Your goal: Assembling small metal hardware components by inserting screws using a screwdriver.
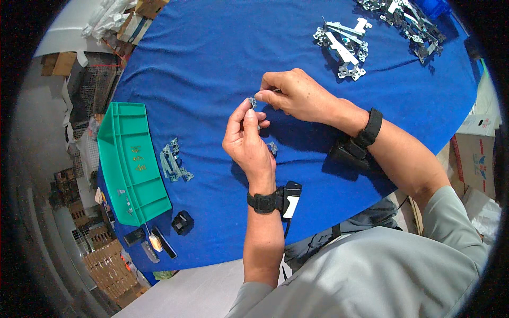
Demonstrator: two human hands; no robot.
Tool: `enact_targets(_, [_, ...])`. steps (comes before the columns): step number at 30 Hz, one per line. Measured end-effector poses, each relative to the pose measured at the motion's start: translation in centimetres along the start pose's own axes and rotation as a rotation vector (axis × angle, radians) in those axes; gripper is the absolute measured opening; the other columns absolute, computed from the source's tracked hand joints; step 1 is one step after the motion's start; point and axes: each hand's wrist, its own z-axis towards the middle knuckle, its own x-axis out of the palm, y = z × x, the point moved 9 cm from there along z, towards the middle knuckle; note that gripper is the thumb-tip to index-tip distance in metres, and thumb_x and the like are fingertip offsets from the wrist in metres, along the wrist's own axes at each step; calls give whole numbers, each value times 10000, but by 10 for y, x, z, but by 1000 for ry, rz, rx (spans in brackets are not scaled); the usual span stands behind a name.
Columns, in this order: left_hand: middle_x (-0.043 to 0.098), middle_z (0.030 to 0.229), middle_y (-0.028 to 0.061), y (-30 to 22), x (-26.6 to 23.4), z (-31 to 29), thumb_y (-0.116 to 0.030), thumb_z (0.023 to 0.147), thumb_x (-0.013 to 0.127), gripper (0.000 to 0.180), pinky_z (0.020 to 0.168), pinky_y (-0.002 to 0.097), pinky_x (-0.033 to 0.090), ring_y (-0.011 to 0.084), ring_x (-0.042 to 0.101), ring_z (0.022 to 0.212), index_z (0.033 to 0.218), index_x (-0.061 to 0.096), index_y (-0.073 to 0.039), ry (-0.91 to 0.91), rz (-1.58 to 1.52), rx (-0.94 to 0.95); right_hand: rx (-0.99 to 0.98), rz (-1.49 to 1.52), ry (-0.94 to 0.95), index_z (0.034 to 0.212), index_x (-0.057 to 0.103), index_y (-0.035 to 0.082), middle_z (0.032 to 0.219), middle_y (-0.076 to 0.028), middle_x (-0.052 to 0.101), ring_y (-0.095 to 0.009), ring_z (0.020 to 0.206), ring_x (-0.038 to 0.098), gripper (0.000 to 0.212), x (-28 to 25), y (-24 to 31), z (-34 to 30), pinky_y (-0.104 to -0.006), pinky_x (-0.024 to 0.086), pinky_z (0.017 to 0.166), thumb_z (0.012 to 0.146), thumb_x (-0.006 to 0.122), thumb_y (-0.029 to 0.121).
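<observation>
My left hand [247, 135] is closed around a small metal bracket [252, 102], whose end shows between thumb and fingertips. More grey metal [272, 148] shows beside the left wrist; I cannot tell if it is the same piece. My right hand [297, 95] is pinched at the bracket's end, its thumb and index finger together; whatever lies between them is too small to make out. To the left, a small pile of similar metal brackets [174, 161] lies on the blue cloth [207, 69].
A green compartment tray [151, 183] at the left holds small brass-coloured and silver parts. Below it are a black block [182, 222] and several small tools [164, 243]. White and black metal assemblies [343, 47] lie at the far right. A cardboard box [475, 153] stands beyond the right edge.
</observation>
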Motion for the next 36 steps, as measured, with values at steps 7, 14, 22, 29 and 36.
enact_targets(7, [683, 895, 91, 1, 2, -1, -30, 961, 565, 209, 644, 250, 556, 120, 648, 752, 1136, 668, 21, -3, -1, 3, -61, -62, -44, 863, 620, -25, 624, -127, 620, -180, 540, 606, 247, -4, 2, 0, -332, 448, 501, 929, 636, 212])
enact_targets(14, [689, 923, 95, -1, 2, 0, -48, 957, 578, 205, 624, 251, 557, 132, 660, 774, 1129, 665, 24, 14, 42, 49, 75, -57, 38, 848, 617, -26, 643, -145, 609, -217, 562, 589, 233, -1, -2, 0, -354, 447, 536, 916, 641, 195])
enact_targets(22, [689, 966, 102, 0, 0, -1, -20, 948, 576, 204, 620, 243, 553, 127, 656, 772, 1122, 672, 26, -15, 3, -20, -129, -51, -32, 885, 588, -11, 695, -142, 618, -254, 620, 616, 198, -2, 6, -1, -366, 475, 585, 895, 661, 172])
enact_targets(29, [689, 883, 88, 0, -3, 1, -40, 953, 584, 191, 591, 221, 536, 116, 651, 732, 1114, 675, 10, -27, -19, 2, -34, -85, -32, 887, 591, -20, 643, -136, 598, -246, 590, 602, 185, -3, 7, 0, -362, 477, 571, 916, 648, 153])
enact_targets(36, [688, 862, 82, 2, -1, 0, -40, 952, 588, 190, 577, 212, 521, 102, 640, 706, 1115, 674, 3, -41, -31, -23, -2, -18, -18, 871, 640, -9, 741, -204, 659, -387, 703, 663, 270, -2, -3, -1, -445, 499, 601, 904, 645, 259])
